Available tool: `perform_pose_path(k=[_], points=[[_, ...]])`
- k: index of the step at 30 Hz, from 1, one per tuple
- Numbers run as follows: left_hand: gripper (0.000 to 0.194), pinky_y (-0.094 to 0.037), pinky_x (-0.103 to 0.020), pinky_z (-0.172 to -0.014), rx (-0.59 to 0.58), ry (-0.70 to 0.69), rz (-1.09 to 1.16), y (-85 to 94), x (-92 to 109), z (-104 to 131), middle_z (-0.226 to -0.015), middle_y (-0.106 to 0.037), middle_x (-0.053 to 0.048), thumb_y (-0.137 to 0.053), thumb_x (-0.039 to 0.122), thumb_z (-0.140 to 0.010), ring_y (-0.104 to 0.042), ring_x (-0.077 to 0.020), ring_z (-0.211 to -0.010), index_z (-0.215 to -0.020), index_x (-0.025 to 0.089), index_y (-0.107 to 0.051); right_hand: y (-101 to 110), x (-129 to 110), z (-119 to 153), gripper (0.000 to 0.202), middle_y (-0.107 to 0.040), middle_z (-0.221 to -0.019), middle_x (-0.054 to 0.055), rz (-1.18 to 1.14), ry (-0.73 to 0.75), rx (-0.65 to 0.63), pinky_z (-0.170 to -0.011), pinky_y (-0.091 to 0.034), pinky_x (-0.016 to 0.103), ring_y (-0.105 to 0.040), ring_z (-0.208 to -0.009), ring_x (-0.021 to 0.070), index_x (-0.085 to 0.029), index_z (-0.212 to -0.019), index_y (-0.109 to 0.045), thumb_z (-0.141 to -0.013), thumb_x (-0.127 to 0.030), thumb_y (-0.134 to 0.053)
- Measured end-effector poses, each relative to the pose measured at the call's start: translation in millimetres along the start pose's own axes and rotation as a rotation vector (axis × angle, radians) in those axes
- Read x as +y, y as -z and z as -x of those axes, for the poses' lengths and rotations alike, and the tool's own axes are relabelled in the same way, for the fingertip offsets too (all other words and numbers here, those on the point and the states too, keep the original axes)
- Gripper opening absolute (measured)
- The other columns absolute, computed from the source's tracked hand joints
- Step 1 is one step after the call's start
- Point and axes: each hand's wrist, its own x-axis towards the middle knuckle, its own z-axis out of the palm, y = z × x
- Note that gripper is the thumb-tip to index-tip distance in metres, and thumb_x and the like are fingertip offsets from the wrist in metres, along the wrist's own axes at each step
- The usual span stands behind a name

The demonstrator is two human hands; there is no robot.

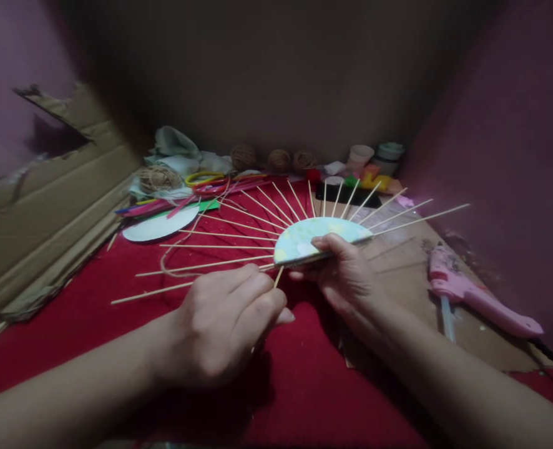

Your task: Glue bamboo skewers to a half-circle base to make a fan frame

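Observation:
A pale blue half-disc [299, 238] with yellowish patches has several thin wooden sticks [246, 226] fanning out from its curved edge. My right hand [351, 284] grips it along the straight side, thumb on top and fingers underneath. My left hand [232, 321] is closed beside the left corner, its fingers wrapped round a stick [279, 276] that slants down from the corner. A strand of twine [163, 262] loops over the sticks on the left and disappears behind my left hand; whether the fingers also pinch it is hidden.
A pink glue gun [477, 299] lies on cardboard [398, 287] at right. Behind the half-disc are scissors [206, 182], twine balls [279, 160], a white oval piece [161, 224] and small containers [361, 157]. Red cloth [314, 386] covers the table; a cardboard wall [56, 206] stands left.

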Motion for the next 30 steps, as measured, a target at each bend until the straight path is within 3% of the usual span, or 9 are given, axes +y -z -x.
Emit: perform_pose_path(k=[8, 19, 30], points=[[0.011, -0.049, -0.033, -0.060, 0.068, -0.005, -0.158, 8.9, 17.3, -2.9, -0.070, -0.065, -0.006, -0.052, 0.018, -0.091, -0.063, -0.0180, -0.067, -0.083, 0.012, -0.057, -0.8, 0.2, -0.9, 0.008, -0.061, -0.057, 0.000, -0.006, 0.013, -0.010, -0.054, -0.058, 0.037, -0.055, -0.050, 0.0130, -0.015, -0.064, -0.059, -0.060, -0.016, -0.065], [0.005, -0.040, -0.030, -0.052, 0.010, -0.058, -0.082, 2.2, 1.2, -0.5, -0.072, -0.063, -0.008, -0.054, 0.014, -0.088, -0.052, -0.0170, -0.063, -0.090, 0.010, -0.057, 1.0, 1.2, -0.5, 0.013, -0.062, -0.058, 0.001, -0.005, 0.005, -0.011, -0.048, -0.056, 0.034, -0.058, -0.052, 0.0154, -0.015, -0.066, -0.059, -0.057, -0.018, -0.067], [0.004, -0.047, -0.030, -0.057, 0.014, -0.103, -0.163, 0.0, 2.7, -2.5, -0.070, -0.063, -0.006, -0.058, 0.017, -0.086, -0.060, -0.0175, -0.066, -0.086, 0.012, -0.058, -0.1, 1.4, -0.5, 0.010, -0.061, -0.057, 0.001, 0.024, 0.014, 0.003, -0.053, -0.058, 0.038, -0.057, -0.052, 0.0153, -0.015, -0.063, -0.058, -0.057, -0.018, -0.066]])
